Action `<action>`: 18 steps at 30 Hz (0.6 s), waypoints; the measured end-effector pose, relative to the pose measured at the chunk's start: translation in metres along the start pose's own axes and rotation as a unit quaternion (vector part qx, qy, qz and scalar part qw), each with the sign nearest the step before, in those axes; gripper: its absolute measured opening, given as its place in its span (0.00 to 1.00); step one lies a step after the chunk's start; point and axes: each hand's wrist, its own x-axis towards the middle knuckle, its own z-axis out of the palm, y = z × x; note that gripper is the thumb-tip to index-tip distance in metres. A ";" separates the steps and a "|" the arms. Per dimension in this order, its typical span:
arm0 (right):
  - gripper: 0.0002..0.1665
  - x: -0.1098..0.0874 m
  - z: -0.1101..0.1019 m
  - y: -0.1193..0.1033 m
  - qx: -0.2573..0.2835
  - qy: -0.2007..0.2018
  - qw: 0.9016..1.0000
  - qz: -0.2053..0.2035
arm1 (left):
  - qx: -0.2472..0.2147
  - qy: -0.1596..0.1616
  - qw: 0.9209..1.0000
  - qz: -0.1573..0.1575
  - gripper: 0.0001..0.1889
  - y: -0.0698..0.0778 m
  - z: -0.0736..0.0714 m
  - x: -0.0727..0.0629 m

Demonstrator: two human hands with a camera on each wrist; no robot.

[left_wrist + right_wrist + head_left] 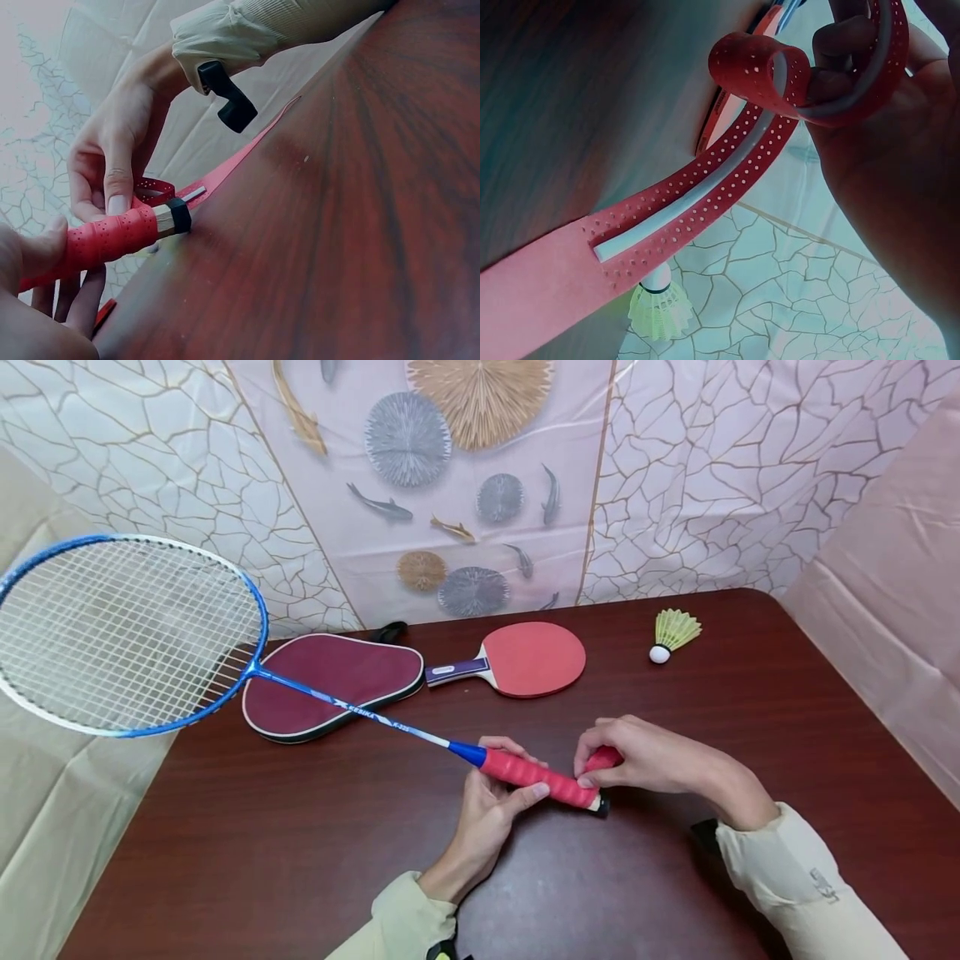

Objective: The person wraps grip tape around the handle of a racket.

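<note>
A blue and white badminton racket (352,707) slants across the head view, its strung head at the far left. Red perforated grip tape (112,238) wraps its handle, leaving a pale bit and the black butt cap (602,807) bare. My left hand (480,821) holds the wrapped handle from below, thumb lying along it. Beside the butt end, my right hand (647,755) pinches the loose part of the tape. In the right wrist view the loose grip tape (697,187) curls, with a white strip down its middle and a smooth pink end.
Behind the racket lie a maroon paddle case (330,681) and a red table tennis bat (534,658). A yellow shuttlecock (675,633) rests at the back right of the dark wooden table (300,843). Patterned cloth (697,485) hangs along the table's back edge.
</note>
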 end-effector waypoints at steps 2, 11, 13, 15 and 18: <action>0.06 -0.001 0.000 0.000 0.002 0.000 1.000 -0.001 | -0.003 0.007 1.000 -0.006 0.26 0.000 0.000 0.000; 0.11 -0.002 -0.002 -0.001 -0.003 0.000 1.000 -0.008 | 0.023 0.004 1.000 0.003 0.30 0.000 0.000 0.000; 0.11 -0.002 -0.002 0.000 0.005 -0.009 1.000 -0.022 | 0.021 0.001 1.000 0.007 0.32 0.000 -0.001 0.001; 0.10 -0.002 -0.002 0.001 0.010 -0.015 0.999 -0.033 | 0.016 -0.001 1.000 0.012 0.33 0.000 -0.001 0.001; 0.08 -0.002 -0.002 0.001 0.019 -0.019 0.999 -0.041 | -0.004 0.003 1.000 0.020 0.35 -0.001 -0.001 0.001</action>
